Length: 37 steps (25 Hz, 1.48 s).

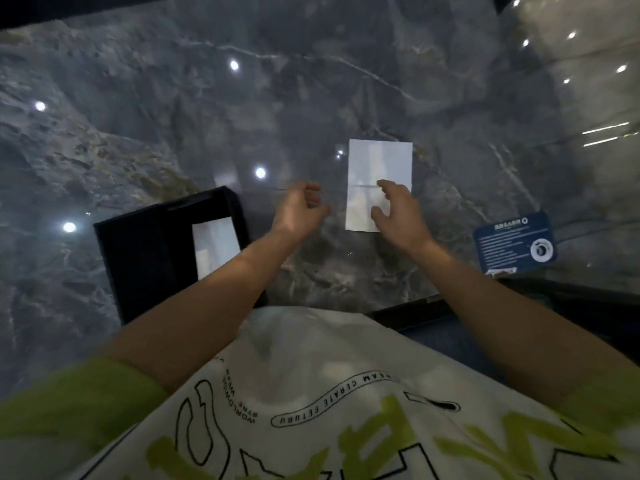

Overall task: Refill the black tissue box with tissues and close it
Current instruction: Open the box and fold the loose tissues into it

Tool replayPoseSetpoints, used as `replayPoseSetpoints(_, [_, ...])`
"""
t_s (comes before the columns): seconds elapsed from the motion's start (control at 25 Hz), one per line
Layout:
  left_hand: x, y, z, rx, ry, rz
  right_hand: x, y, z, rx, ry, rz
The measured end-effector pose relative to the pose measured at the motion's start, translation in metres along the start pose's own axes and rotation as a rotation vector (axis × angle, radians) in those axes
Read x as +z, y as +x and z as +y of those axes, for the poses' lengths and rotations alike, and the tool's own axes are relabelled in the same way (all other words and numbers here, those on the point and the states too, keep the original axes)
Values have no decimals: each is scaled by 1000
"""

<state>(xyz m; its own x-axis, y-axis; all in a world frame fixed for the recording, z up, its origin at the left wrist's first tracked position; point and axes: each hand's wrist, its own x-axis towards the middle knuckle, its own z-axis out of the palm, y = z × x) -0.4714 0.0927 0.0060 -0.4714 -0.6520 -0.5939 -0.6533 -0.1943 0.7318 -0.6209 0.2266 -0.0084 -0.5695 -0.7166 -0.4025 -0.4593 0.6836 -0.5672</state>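
The black tissue box (138, 251) lies open at the left on the marble table, with white tissues (216, 247) showing inside its right half. A white stack of tissues (377, 168) lies flat on the table further right. My right hand (398, 211) hovers over the stack's lower right corner with fingers spread and loosely bent, holding nothing that I can see. My left hand (301, 209) floats between the box and the stack, fingers loosely curled and empty.
A dark blue printed card (516, 242) lies at the right near the table's front edge. The grey marble table (242, 116) reflects ceiling lights. My white and green printed shirt (311, 410) fills the bottom of the view.
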Motion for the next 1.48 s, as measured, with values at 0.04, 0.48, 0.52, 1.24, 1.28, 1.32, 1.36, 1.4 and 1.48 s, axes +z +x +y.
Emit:
replayPoseSetpoints(0.04, [7,7,1,-29,6,4,-5,4,7,41,32,8])
replayPoseSetpoints(0.48, [70,40,19,-169,-16,88,-36,38,42,334,308,141])
replayPoseSetpoints(0.52, [72,41,20,-179,-25,111,-36,39,43,367,345,133])
replayPoseSetpoints(1.24, [77,37,12,-314,-237,89,-18,46,53,543,576,-58])
replayPoseSetpoints(1.28, [75,36,14,-302,-260,85,-18,45,52,519,579,-53])
replayPoseSetpoints(1.32, [73,36,15,-298,-286,70,-18,43,49,492,583,-52])
replayPoseSetpoints(1.36, [71,36,15,-309,-309,52,-19,41,47,465,594,-55])
replayPoseSetpoints(1.4, [69,35,16,-333,-332,39,-20,40,44,440,612,-59])
replayPoseSetpoints(1.48, [64,33,13,-388,-392,39,-22,37,39,404,660,-57])
